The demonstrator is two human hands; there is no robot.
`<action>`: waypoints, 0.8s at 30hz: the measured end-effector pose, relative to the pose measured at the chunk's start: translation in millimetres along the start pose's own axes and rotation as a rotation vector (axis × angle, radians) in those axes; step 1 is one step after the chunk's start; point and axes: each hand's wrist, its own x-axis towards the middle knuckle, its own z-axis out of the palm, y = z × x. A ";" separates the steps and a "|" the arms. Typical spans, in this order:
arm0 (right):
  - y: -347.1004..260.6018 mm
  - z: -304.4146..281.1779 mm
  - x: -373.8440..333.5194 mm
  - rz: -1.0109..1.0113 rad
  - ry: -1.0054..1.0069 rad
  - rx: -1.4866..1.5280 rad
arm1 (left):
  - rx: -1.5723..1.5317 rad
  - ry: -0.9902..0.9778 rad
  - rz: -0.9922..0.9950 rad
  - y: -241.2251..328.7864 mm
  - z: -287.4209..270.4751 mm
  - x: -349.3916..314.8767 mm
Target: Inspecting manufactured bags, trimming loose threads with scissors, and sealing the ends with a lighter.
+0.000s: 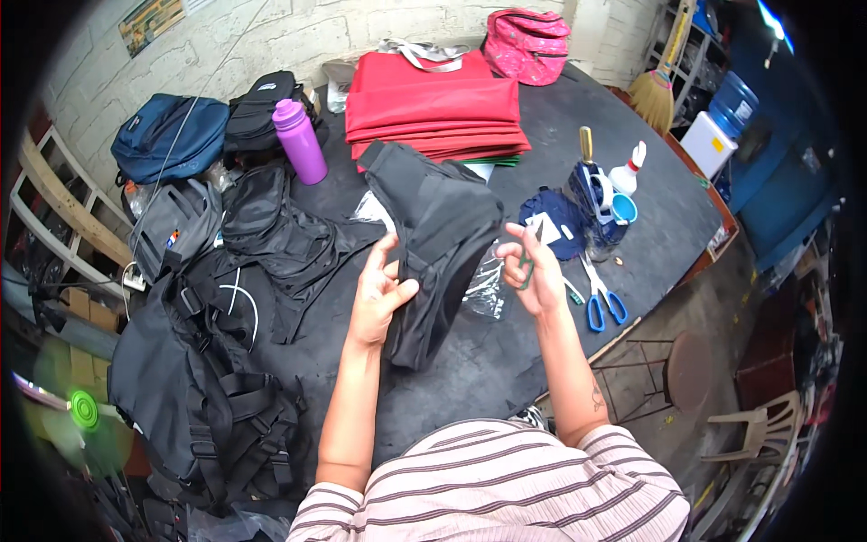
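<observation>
A black fabric bag [442, 203] with panels and seams stands tilted in front of me, above the dark table [533, 379]. My left hand [375, 294] grips its left edge, thumb across the front and index finger stretched upward. The fingers behind the fabric are partly hidden. My right hand [533, 275] is to the right of the bag and apart from it. Its fingers are curled round small green-handled thread snips [527, 269], with the dark blades pointing up. Clear plastic wrapping [486, 289] lies between the bag and my right hand.
Black backpacks [181, 361] and a grey bag [185, 221] crowd the left. Folded red fabric [433, 99], a purple bottle [300, 140] and a pink backpack [526, 47] stand farther back. Blue-handled scissors [603, 303] lie right, near a holder [596, 212] and spray bottle [628, 170].
</observation>
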 end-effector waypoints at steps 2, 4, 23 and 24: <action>0.5 -0.5 8.5 0.071 -0.046 0.176 | 0.105 -0.056 -0.051 5.3 -1.0 -1.2; 1.1 5.9 15.1 0.088 -0.114 0.155 | 0.220 -0.047 0.009 18.4 10.1 1.1; -16.1 -6.0 -35.9 -0.271 0.059 -0.134 | 1.209 -0.003 -0.123 9.8 -68.6 -43.4; -11.7 -16.6 -39.5 -0.230 0.118 -0.265 | 1.100 0.084 -0.118 3.9 -82.3 -55.3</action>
